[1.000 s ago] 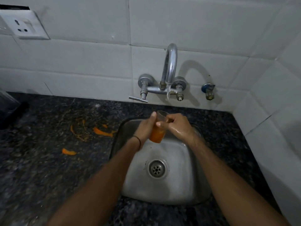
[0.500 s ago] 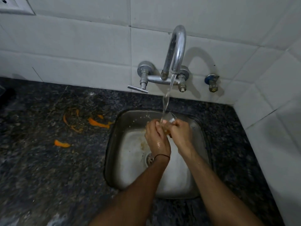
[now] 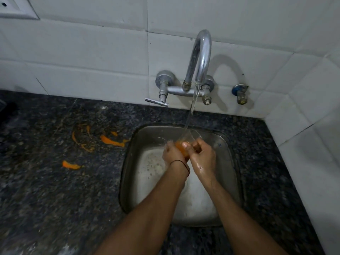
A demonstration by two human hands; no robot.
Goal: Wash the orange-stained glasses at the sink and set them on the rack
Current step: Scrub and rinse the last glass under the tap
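Head view: the tap (image 3: 201,57) now runs, where a second ago it was dry. The stream falls into the glass (image 3: 181,150), lowered over the sink (image 3: 228,153). Left hand (image 3: 173,155) and right hand (image 3: 202,158) both grip it, fingers (image 3: 199,144) curled round. Rinsing looks under way; orange still tints the lower glass. Hands cover most of it, and the rim is blurred. No rack in view. Peel scraps (image 3: 112,141) lie on the counter (image 3: 55,190).
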